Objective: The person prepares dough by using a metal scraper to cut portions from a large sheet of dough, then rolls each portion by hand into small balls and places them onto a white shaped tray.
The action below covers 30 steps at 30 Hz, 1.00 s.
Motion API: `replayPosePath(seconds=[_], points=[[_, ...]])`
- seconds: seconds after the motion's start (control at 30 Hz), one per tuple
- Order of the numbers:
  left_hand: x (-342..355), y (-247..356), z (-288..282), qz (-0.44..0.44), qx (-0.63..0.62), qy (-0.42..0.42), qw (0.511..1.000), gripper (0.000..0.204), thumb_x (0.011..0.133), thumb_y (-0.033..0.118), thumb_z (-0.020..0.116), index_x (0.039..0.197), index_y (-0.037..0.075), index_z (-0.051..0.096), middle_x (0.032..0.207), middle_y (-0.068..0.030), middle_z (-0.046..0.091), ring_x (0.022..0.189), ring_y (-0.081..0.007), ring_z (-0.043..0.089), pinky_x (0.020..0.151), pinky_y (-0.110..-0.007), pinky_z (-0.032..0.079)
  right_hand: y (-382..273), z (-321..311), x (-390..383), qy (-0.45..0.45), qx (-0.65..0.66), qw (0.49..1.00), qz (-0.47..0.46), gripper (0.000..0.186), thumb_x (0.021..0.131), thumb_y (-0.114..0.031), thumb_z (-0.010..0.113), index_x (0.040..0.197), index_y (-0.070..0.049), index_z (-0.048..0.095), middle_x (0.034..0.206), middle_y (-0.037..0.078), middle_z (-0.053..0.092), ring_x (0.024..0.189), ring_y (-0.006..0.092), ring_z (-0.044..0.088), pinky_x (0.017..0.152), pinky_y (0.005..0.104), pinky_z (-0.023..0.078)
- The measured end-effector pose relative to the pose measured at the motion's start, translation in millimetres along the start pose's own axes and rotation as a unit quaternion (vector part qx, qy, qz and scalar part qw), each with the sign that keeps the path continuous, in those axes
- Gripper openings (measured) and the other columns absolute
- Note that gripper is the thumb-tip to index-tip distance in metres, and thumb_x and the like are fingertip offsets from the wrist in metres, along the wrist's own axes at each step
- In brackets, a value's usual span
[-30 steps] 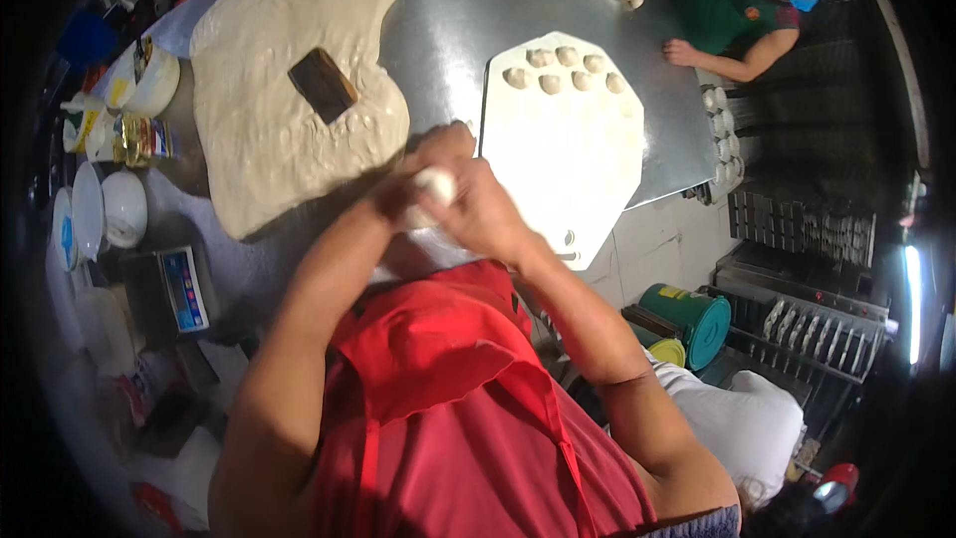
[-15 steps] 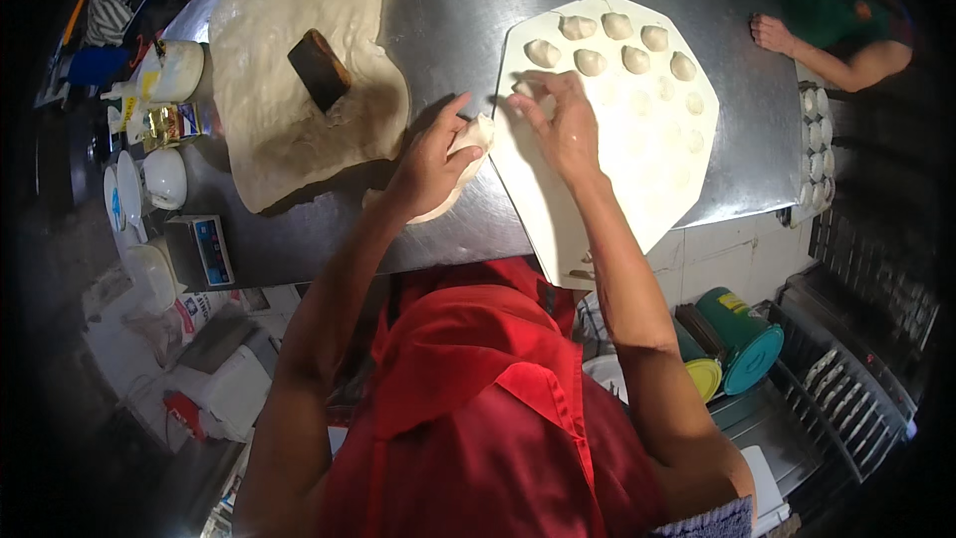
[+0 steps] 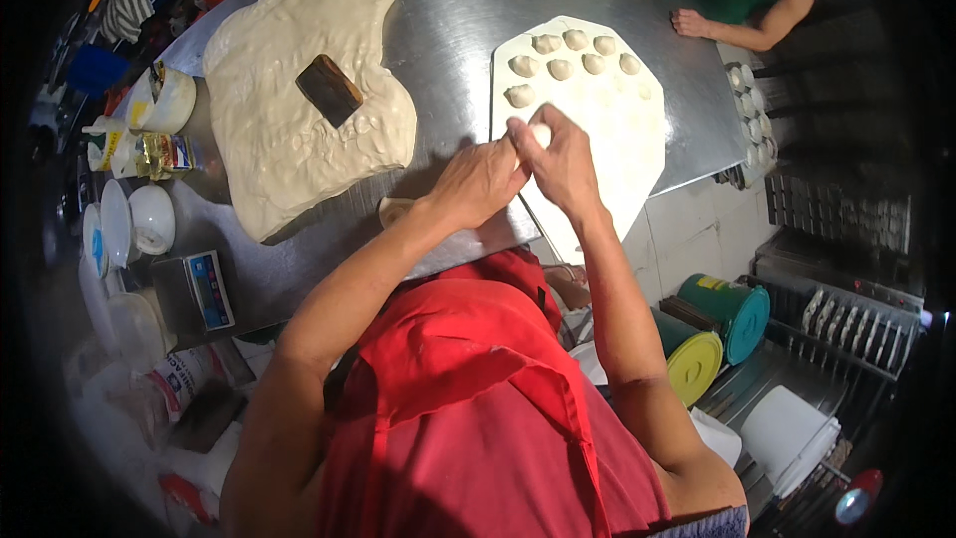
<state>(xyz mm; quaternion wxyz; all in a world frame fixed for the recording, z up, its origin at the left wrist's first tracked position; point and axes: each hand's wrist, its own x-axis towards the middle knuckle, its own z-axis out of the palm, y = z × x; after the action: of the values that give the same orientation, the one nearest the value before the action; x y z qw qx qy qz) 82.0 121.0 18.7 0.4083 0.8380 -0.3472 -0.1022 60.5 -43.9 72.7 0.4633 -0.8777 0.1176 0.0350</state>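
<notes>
New piece: a half second ago I saw the right hand (image 3: pixel 566 161) low over the board (image 3: pixel 627 139); now one more piece (image 3: pixel 520 96) sits there, alone at the left, starting a new row. I count eight pieces, against seven before.
Hands: they were apart, and now they meet above the near left part of the board. I judge that one setting-down is finished and the next portion is being shaped.
Right hand: nearly closed, with a pale lump (image 3: pixel 541 134) of dough showing between its thumb and bent first finger.
Left hand (image 3: pixel 476 181): turned toward the right one and touching it. Its fingertips are hidden from me, so I cannot tell how far it is closed, or if it has dough inside.
Dough end (image 3: pixel 395 211): it lies on the desk (image 3: pixel 448 70) behind the left wrist. I cannot see whether it reaches into the left hand.
Slab (image 3: pixel 299 159): the big dough, at the left on the desk, with a dark block (image 3: pixel 329 90) on top.
Board surface: too bright in the middle for me to read well; its near end is partly behind the right forearm.
Co-worker: cut by the upper edge; I see one hand (image 3: pixel 687 24) at the desk's far side.
</notes>
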Motion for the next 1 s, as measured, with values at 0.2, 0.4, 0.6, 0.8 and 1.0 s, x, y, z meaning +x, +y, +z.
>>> replayPosePath(seconds=[0.2,0.4,0.6,0.8,1.0], points=[[14.1,-42.7,22.3,-0.122,0.072,-0.057,0.988,0.038,0.093,0.020,0.070,0.120,-0.006,0.065,0.107,-0.0300,0.074,0.106,-0.0490,0.071,0.093,-0.057,0.055,-16.4,27.9,-7.2,0.010,-0.002,0.999,-0.052,0.026,0.100,-0.025,0.065,0.098,0.000,0.066,0.063,0.023,0.063,0.065,0.0392,0.067,0.074,0.0462,0.057],[21.6,-87.5,34.3,-0.250,-0.081,-0.065,0.963,0.045,0.103,0.028,0.056,0.130,-0.009,0.055,0.135,-0.0341,0.062,0.126,-0.0487,0.061,0.108,-0.052,0.048,21.2,25.4,4.6,-0.072,0.088,0.992,-0.060,0.030,0.102,-0.025,0.067,0.118,-0.001,0.075,0.106,0.024,0.073,0.103,0.0321,0.073,0.091,0.0433,0.058],[0.0,-84.6,41.1,-0.290,-0.085,-0.014,0.953,0.050,0.105,0.019,0.053,0.151,-0.001,0.046,0.147,-0.0350,0.051,0.141,-0.0433,0.052,0.120,-0.046,0.039,136.3,-6.6,85.9,0.026,0.043,0.999,-0.022,0.028,0.098,-0.004,0.073,0.126,-0.001,0.073,0.119,0.021,0.070,0.100,0.0296,0.073,0.086,0.0433,0.059],[-19.3,-73.3,43.5,-0.267,-0.118,0.045,0.955,0.061,0.104,0.010,0.065,0.160,-0.001,0.043,0.143,-0.0266,0.060,0.136,-0.0404,0.058,0.117,-0.045,0.044,168.1,4.7,104.2,0.027,-0.105,0.988,-0.114,0.038,0.099,-0.019,0.077,0.133,-0.003,0.070,0.113,0.020,0.067,0.103,0.0345,0.068,0.089,0.0478,0.055],[-26.8,-48.0,36.1,-0.244,-0.205,0.070,0.945,0.068,0.101,0.004,0.070,0.163,0.005,0.042,0.118,-0.0154,0.068,0.109,-0.0247,0.069,0.098,-0.037,0.054,103.0,7.4,53.1,0.044,0.045,0.998,-0.029,0.048,0.104,-0.033,0.071,0.138,0.000,0.069,0.120,0.021,0.067,0.107,0.0367,0.069,0.094,0.0464,0.055]])
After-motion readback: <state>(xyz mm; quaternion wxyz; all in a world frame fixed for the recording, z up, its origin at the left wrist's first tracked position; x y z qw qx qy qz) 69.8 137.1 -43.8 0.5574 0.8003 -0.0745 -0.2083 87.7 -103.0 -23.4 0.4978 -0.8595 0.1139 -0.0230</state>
